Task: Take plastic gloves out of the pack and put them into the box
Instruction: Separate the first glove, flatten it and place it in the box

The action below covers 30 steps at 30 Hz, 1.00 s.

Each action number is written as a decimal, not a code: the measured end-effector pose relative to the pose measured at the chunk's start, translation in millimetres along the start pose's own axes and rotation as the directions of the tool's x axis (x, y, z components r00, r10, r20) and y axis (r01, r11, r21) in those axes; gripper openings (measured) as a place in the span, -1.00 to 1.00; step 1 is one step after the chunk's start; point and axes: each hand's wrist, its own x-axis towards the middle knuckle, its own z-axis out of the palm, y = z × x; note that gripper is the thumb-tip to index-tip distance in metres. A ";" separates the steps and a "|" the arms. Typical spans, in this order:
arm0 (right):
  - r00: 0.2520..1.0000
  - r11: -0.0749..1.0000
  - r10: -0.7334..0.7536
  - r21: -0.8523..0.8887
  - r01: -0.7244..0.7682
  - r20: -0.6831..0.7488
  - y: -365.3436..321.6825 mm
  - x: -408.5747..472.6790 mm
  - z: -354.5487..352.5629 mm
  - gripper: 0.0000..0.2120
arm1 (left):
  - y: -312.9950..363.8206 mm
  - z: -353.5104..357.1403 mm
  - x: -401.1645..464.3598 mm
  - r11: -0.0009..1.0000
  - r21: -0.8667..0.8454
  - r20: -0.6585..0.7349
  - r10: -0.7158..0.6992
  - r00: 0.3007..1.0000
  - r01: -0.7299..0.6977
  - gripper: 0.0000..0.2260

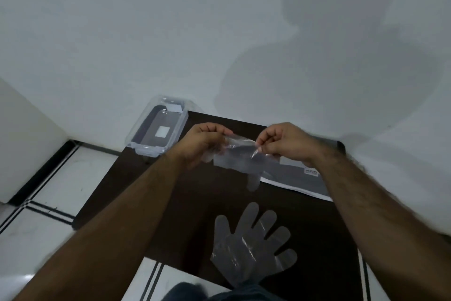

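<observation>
Above the dark table, my left hand and my right hand each pinch an end of a clear plastic glove, folded into a strip, with a finger hanging down. A second clear glove lies spread flat on the table near its front edge. The glove pack, flat and grey with a white label, lies on the table under my right forearm. At the table's far left corner against the wall stands the clear plastic box, open, with no gloves visible inside.
The dark table stands against a white wall. White floor tiles with black stripes show to the left and in front. A dark trouser leg shows at the bottom edge.
</observation>
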 end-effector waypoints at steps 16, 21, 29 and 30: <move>1.000 0.996 -0.008 -0.088 0.006 -0.027 -116.4 153.7 96.0 -0.71 | 30.5 -208.9 32.8 0.998 -0.065 -0.188 0.013 0.982 -0.026 -0.66; 0.993 0.991 0.027 -0.128 -0.042 -0.116 -152.9 214.1 124.6 -0.79 | 45.8 -288.5 68.8 0.997 0.074 -0.166 0.039 0.985 -0.026 -0.70; 0.948 0.996 0.007 -0.082 -0.034 -0.319 -196.9 305.7 144.3 -0.85 | 73.6 -361.2 138.9 0.958 0.261 -0.257 0.184 0.949 -0.115 -0.70; 0.941 0.996 0.010 -0.080 -0.039 -0.338 -201.0 315.0 144.6 -0.85 | 75.3 -367.6 147.8 0.954 0.277 -0.275 0.194 0.942 -0.116 -0.70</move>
